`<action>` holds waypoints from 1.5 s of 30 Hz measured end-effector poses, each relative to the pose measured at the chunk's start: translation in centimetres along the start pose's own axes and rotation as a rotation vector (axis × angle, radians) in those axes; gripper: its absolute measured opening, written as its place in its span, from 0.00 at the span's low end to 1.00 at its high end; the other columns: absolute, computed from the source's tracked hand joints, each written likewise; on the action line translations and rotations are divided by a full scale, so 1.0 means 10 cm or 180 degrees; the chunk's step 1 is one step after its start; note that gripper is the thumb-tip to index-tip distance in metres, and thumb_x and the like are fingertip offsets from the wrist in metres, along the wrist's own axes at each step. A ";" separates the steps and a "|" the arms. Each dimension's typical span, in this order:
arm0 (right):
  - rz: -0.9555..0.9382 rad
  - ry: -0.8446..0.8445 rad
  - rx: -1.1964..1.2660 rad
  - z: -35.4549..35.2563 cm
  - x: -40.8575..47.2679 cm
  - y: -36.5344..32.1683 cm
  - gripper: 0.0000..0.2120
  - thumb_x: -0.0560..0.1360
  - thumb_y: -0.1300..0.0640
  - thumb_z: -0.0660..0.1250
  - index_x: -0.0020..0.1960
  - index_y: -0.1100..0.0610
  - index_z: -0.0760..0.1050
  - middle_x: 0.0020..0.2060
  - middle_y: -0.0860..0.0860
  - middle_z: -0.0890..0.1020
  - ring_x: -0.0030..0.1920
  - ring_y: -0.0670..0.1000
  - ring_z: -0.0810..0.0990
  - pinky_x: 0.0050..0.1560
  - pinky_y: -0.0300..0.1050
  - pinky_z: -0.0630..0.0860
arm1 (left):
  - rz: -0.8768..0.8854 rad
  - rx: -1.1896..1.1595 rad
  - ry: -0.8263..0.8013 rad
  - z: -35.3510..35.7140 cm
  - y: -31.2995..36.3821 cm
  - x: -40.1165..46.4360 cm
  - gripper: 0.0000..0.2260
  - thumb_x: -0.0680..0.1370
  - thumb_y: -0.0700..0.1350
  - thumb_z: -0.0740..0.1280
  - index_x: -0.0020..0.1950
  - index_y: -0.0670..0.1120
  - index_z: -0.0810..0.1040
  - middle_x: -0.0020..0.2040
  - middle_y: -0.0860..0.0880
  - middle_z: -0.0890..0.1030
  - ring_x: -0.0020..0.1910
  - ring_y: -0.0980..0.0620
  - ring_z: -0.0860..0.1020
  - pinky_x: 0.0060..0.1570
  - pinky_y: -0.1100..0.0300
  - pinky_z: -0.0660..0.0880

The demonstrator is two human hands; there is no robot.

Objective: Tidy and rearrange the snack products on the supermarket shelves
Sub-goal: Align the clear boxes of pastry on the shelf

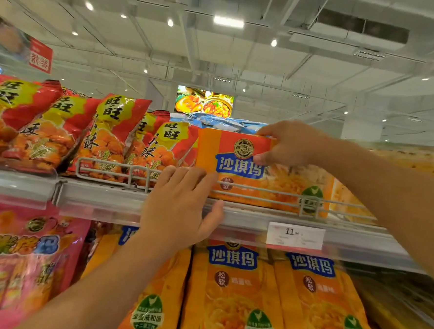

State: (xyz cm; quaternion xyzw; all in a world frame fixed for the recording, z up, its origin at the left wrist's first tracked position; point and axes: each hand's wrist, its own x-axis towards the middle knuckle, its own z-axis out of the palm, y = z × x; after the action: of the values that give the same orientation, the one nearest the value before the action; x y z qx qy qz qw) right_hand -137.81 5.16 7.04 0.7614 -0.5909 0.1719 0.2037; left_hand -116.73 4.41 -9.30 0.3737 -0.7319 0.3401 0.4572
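An orange snack pack (238,165) with a blue label stands upright on the top shelf behind a wire rail (260,192). My right hand (291,143) grips the pack's upper right corner, fingers over the top edge and thumb on the front. My left hand (180,205) lies with straight fingers against the pack's lower left part and the rail, thumb over the shelf's front edge (245,217). A blue bag (223,122) lies behind the orange pack.
Red and yellow snack bags (105,137) lean in a row left of the pack. Below the shelf stand more orange packs (231,292) and a pink bag (22,259). A price tag (295,235) sits on the shelf strip. Yellow packs (414,158) fill the right.
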 end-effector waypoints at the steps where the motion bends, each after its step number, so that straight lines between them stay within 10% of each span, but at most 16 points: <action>1: -0.0008 -0.0006 -0.0020 -0.04 -0.03 -0.02 0.26 0.70 0.40 0.72 0.65 0.46 0.73 0.46 0.45 0.76 0.46 0.49 0.75 0.44 0.44 0.69 | -0.0010 -0.0014 0.0020 0.00 0.00 0.00 0.22 0.77 0.57 0.59 0.63 0.44 0.76 0.60 0.44 0.77 0.56 0.43 0.75 0.57 0.46 0.70; 9: -0.0168 -0.0074 0.0290 -0.05 -0.24 -0.05 0.30 0.71 0.42 0.72 0.70 0.46 0.67 0.57 0.47 0.79 0.44 0.45 0.78 0.40 0.39 0.72 | -0.0360 0.0029 -0.0265 -0.05 0.04 0.01 0.32 0.77 0.60 0.56 0.77 0.43 0.59 0.77 0.34 0.58 0.69 0.34 0.68 0.64 0.43 0.69; 13: 0.0000 -0.0247 0.0138 -0.14 -0.37 0.08 0.38 0.67 0.42 0.76 0.72 0.43 0.63 0.59 0.45 0.77 0.55 0.51 0.75 0.55 0.46 0.71 | -0.0348 0.0187 -0.0458 -0.08 0.06 0.03 0.32 0.78 0.59 0.53 0.76 0.41 0.62 0.74 0.32 0.64 0.59 0.34 0.73 0.59 0.43 0.70; 21: -0.0118 0.0216 -0.0343 0.03 -0.48 0.19 0.36 0.70 0.44 0.73 0.74 0.43 0.60 0.63 0.48 0.76 0.53 0.48 0.72 0.50 0.45 0.68 | -0.0281 0.0099 -0.0383 -0.06 0.04 0.01 0.30 0.78 0.60 0.53 0.75 0.43 0.64 0.74 0.36 0.65 0.60 0.37 0.74 0.59 0.45 0.71; 28: -0.0255 0.0844 -0.0066 0.20 -0.89 0.32 0.34 0.74 0.48 0.69 0.76 0.50 0.60 0.74 0.51 0.67 0.73 0.54 0.63 0.70 0.47 0.58 | -0.0138 -0.0189 0.0228 -0.02 0.03 0.04 0.33 0.76 0.58 0.58 0.76 0.44 0.56 0.78 0.34 0.50 0.74 0.32 0.59 0.69 0.38 0.60; 36: 0.0238 0.0958 0.0087 0.42 -2.01 0.92 0.19 0.78 0.58 0.65 0.69 0.54 0.72 0.70 0.52 0.72 0.71 0.54 0.66 0.69 0.47 0.64 | 0.0986 -0.0742 -0.0060 0.08 1.32 0.32 0.23 0.73 0.51 0.61 0.66 0.44 0.74 0.71 0.40 0.72 0.71 0.39 0.68 0.68 0.40 0.63; 45: 0.0834 0.0836 -0.0171 0.53 -2.70 2.16 0.22 0.80 0.55 0.62 0.73 0.51 0.67 0.74 0.50 0.67 0.73 0.51 0.62 0.71 0.40 0.53 | 0.1063 -0.0490 -0.0430 0.54 2.35 0.47 0.25 0.74 0.48 0.64 0.71 0.43 0.72 0.73 0.41 0.69 0.74 0.41 0.64 0.72 0.41 0.61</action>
State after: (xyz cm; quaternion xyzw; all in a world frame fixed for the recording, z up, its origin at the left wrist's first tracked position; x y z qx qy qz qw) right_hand -165.17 20.16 -8.80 0.6432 -0.6577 0.2792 0.2752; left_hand -140.59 10.29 -10.52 0.2330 -0.8366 0.3284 0.3715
